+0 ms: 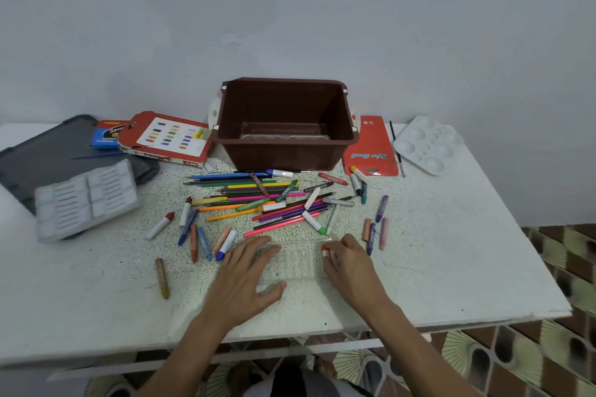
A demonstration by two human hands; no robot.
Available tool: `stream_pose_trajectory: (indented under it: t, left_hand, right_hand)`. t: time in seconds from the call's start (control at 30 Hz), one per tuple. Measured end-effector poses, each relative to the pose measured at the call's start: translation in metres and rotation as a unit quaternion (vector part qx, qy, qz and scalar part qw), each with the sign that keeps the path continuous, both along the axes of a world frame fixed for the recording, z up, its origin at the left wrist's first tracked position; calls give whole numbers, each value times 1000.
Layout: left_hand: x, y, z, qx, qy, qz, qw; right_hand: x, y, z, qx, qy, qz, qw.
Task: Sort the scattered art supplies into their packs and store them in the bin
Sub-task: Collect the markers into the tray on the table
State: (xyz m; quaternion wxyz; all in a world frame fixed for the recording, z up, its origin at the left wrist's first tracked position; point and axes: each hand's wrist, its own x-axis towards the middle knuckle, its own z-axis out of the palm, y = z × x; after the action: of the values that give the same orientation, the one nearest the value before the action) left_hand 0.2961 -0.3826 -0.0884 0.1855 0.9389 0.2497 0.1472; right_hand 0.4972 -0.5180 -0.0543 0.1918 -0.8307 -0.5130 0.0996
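Observation:
A clear plastic tray lies on the table in front of me. My left hand rests on its left end with spread fingers. My right hand pinches a red-tipped white crayon at the tray's right end. Beyond the tray lies a scattered pile of colour pencils, markers and crayons. The brown bin stands behind the pile, with a clear tray lying on its floor.
A red oil-pastel box, a blue pack and a grey lid sit at the back left, a white ridged tray nearer. At the back right lie a red pencil pack, a thin brush and a white palette.

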Motion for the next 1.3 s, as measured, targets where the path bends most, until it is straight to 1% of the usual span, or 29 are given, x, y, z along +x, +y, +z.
stream_pose_trajectory:
  t: [0.07, 0.2, 0.3, 0.5, 0.77, 0.83, 0.93, 1.0, 1.13, 1.3]
  left_hand:
    - [0, 0, 0, -2, 2, 1, 1000]
    - [0, 0, 0, -1, 3, -1, 1000]
    - [0, 0, -1, -1, 0, -3, 1000]
    - [-1, 1, 1, -1, -7, -8, 1000]
    - [-1, 1, -1, -4, -5, -9, 1000]
    - [-1, 1, -2, 0, -5, -10, 1000]
    - [-1, 1, -2, 4, -4, -10, 1000]
    - [-1, 1, -2, 5, -2, -10, 1000]
    - [-1, 1, -3, 1, -2, -11, 1000]
    - [-1, 1, -2, 0, 0, -9, 1000]
  right_hand:
    - [0, 0, 0, -3, 7, -4, 1000]
    - [0, 2, 17, 30, 54, -28, 998]
    - [8, 7, 22, 28, 81, -49, 995]
    - [20, 29, 32, 28, 46, -75, 996]
    - [22, 55, 30, -52, 26, -57, 997]
    - [22, 56, 30, -43, 32, -57, 997]
    - [22, 54, 32, 1, 49, -60, 997]
    - [22, 52, 35, 23, 66, -63, 996]
    - [26, 42, 41, 45, 173, -66, 982]
    - [28, 25, 43, 91, 244, -68, 963]
